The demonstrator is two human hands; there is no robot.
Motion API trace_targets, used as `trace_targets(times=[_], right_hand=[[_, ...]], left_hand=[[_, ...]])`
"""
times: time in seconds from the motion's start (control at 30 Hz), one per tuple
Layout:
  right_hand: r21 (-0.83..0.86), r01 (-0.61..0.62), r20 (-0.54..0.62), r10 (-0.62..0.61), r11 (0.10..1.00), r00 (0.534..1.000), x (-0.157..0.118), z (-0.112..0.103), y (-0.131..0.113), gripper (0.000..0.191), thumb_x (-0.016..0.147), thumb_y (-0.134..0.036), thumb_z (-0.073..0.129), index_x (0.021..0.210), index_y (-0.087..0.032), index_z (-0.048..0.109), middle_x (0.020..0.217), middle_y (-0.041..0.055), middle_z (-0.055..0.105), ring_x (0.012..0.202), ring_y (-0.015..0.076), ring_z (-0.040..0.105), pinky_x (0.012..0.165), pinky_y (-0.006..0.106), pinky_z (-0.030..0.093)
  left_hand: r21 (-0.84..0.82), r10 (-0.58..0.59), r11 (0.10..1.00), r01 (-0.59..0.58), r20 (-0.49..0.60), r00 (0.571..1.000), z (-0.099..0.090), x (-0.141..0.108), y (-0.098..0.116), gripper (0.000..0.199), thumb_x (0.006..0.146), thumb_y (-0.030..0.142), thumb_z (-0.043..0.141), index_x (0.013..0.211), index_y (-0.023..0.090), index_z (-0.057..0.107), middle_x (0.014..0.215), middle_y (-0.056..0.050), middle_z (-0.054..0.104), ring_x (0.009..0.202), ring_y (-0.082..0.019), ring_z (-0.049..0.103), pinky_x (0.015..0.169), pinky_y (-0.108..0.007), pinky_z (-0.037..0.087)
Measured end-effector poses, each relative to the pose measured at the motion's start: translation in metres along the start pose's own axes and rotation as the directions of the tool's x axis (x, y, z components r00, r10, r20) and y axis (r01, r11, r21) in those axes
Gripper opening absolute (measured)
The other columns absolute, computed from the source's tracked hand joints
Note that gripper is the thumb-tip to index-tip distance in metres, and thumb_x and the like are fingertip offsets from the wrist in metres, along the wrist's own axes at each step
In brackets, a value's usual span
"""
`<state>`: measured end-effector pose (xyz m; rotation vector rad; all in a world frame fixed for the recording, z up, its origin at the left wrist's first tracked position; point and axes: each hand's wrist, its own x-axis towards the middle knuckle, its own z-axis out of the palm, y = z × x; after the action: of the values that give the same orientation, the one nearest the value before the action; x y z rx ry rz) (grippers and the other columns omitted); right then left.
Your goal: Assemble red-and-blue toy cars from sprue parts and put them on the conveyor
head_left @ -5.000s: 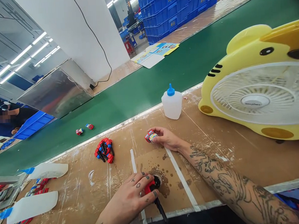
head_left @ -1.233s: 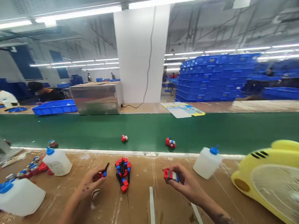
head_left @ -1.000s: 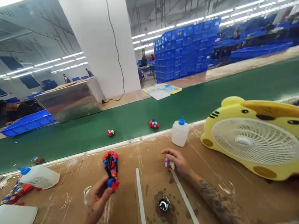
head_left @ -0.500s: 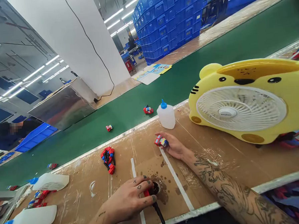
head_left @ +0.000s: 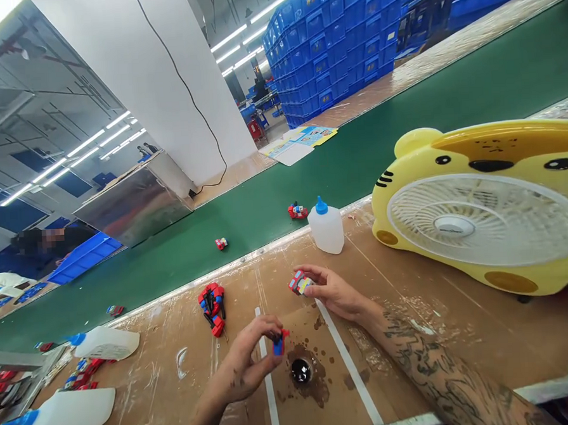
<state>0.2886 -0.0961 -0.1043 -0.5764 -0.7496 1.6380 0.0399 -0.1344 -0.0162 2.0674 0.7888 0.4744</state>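
Note:
My left hand [head_left: 248, 361] pinches a small red and blue toy part [head_left: 279, 343] with a black piece on it, held just above the table. Right below and beside it sits a small round cup of dark liquid [head_left: 301, 370], with wet spots spread around it on the brown tabletop. Between the thumb and fingers of my right hand [head_left: 336, 292] is a red toy piece [head_left: 299, 283] with light blue, white and yellow areas. The two held parts are apart. A pile of red, blue and black toy parts [head_left: 213, 308] lies to the left of my hands.
A white bottle with a blue cap [head_left: 327, 229] stands behind my right hand. The yellow animal-faced fan [head_left: 474, 215] fills the right. Beyond the table runs a green conveyor belt [head_left: 259, 204] carrying toy pieces. Two more bottles [head_left: 68, 414] lie at left; blue crates [head_left: 327, 51] are stacked behind.
My left hand has risen from the dark cup, leaving its opening in view, and the part in it has turned. My right hand keeps its red toy piece, now tilted differently. The view has shifted slightly.

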Motion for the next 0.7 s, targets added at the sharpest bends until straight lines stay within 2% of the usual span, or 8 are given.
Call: trace_targets(times=[0.03,0.1,0.2,0.33,0.47,0.7], right_hand=[[-0.017,0.013,0.008,-0.013,1.0,1.0,-0.001,0.002,0.002,0.055,0.058,-0.023,0.091,0.108,-0.022,0.069,0.1,0.0044,0.073,0.091,0.0202,0.068,0.079,0.031,0.051],[-0.051,0.038,0.022,-0.036,0.998,0.999,-0.001,0.004,0.007,0.054,0.06,-0.022,0.091,0.107,-0.023,0.066,0.102,0.0047,0.072,0.091,0.0199,0.068,0.079,0.031,0.051],[-0.101,0.067,0.041,-0.063,0.993,0.997,-0.001,0.005,0.013,0.051,0.064,-0.024,0.089,0.107,-0.024,0.062,0.105,0.0044,0.071,0.092,0.0198,0.068,0.082,0.032,0.05],[-0.172,0.091,0.085,-0.077,0.981,0.993,-0.001,0.004,0.017,0.055,0.062,-0.027,0.09,0.108,-0.024,0.06,0.104,0.0047,0.07,0.095,0.0216,0.067,0.086,0.035,0.05],[-0.269,0.151,0.093,-0.13,0.951,0.987,-0.001,0.003,0.02,0.055,0.066,-0.031,0.088,0.112,-0.024,0.057,0.104,0.0061,0.069,0.1,0.024,0.066,0.088,0.038,0.051],[-0.493,0.271,0.09,-0.261,0.827,0.961,-0.001,-0.001,0.021,0.051,0.069,-0.029,0.085,0.112,-0.023,0.059,0.11,0.0069,0.067,0.106,0.0261,0.064,0.097,0.043,0.048]], left_hand=[[-0.122,-0.045,0.992,0.03,-0.122,0.992,0.003,0.003,-0.007,0.023,0.092,0.027,0.06,0.114,0.022,0.058,0.118,-0.011,0.06,0.112,-0.025,0.058,0.098,-0.038,0.045],[-0.31,-0.145,0.949,0.048,-0.298,0.943,0.01,0.013,-0.02,0.026,0.091,0.032,0.063,0.114,0.021,0.057,0.116,-0.011,0.062,0.11,-0.025,0.06,0.096,-0.037,0.047],[-0.424,-0.24,0.904,0.055,-0.398,0.885,0.02,0.029,-0.028,0.031,0.088,0.034,0.067,0.114,0.019,0.059,0.114,-0.01,0.065,0.109,-0.025,0.061,0.093,-0.035,0.048],[-0.438,-0.235,0.898,0.028,-0.425,0.874,0.025,0.044,-0.028,0.029,0.085,0.033,0.071,0.108,0.018,0.062,0.109,-0.01,0.067,0.107,-0.025,0.063,0.093,-0.034,0.049],[-0.455,-0.227,0.891,0.007,-0.43,0.874,0.023,0.05,-0.03,0.033,0.081,0.033,0.075,0.109,0.018,0.065,0.107,-0.009,0.069,0.101,-0.024,0.066,0.091,-0.034,0.051],[-0.537,-0.295,0.843,0.042,-0.396,0.87,0.023,0.056,-0.036,0.043,0.078,0.035,0.078,0.116,0.017,0.068,0.12,-0.014,0.07,0.114,-0.03,0.064,0.101,-0.043,0.049]])
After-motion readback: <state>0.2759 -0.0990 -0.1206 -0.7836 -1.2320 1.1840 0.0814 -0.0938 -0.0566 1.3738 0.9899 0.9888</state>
